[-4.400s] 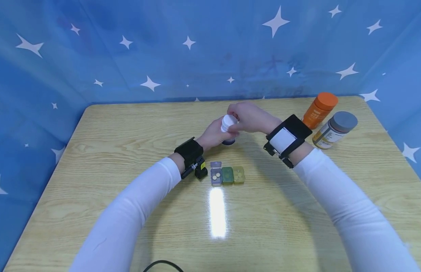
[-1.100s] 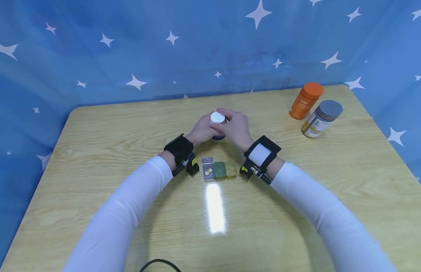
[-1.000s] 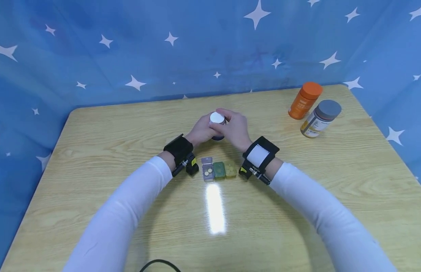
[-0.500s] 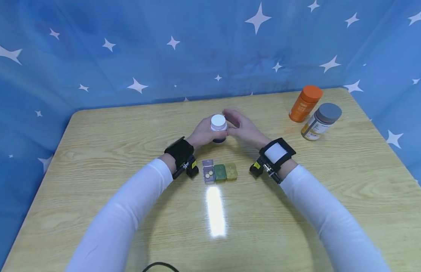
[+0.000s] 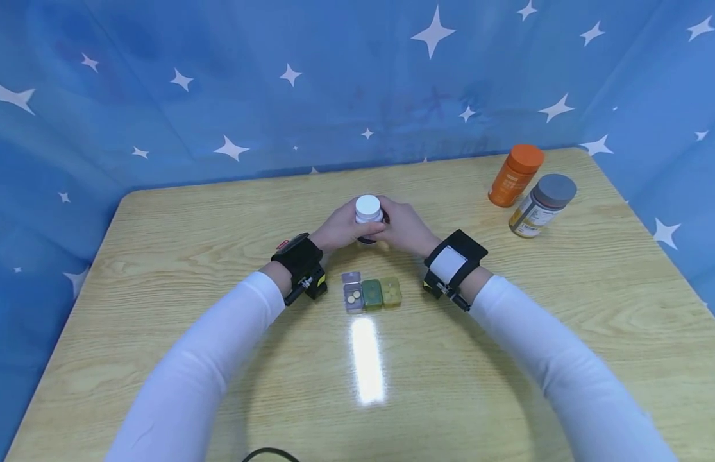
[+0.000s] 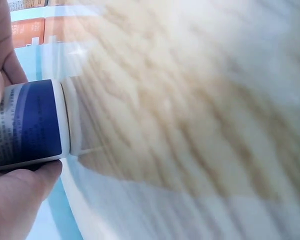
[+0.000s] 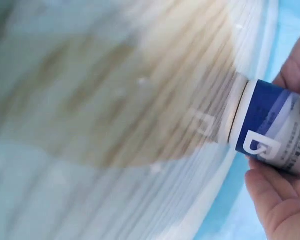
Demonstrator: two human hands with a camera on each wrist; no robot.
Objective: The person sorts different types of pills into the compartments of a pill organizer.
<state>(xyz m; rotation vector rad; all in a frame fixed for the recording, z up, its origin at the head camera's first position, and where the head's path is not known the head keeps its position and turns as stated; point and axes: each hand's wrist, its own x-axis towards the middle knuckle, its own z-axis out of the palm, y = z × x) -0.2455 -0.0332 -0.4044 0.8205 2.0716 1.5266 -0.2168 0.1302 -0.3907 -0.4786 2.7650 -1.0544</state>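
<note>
A white pill bottle [image 5: 368,206] with a blue label stands upright near the middle of the table, its white cap on. My left hand [image 5: 340,228] grips it from the left, thumb across the front. My right hand [image 5: 408,230] holds its right side below the cap, with some fingers hidden behind it. In the left wrist view the blue label [image 6: 37,120] shows between both hands; in the right wrist view my right fingers [image 7: 270,187] curl against the bottle. Closer to me lies a pill box with purple [image 5: 353,296], green and yellow compartments; the purple lid is up, pale tablets inside.
An orange bottle [image 5: 515,174] and a brown bottle with a grey cap [image 5: 543,205] stand at the table's back right. A blue curtain [image 5: 218,96] with white stars hangs behind the table [image 5: 178,256]. A black cable [image 5: 270,452] shows at the front edge.
My right hand was at the bottle's cap, then came off it, fingers spread beside the bottle. It has now closed in around the right side. My left hand has kept its grip.
</note>
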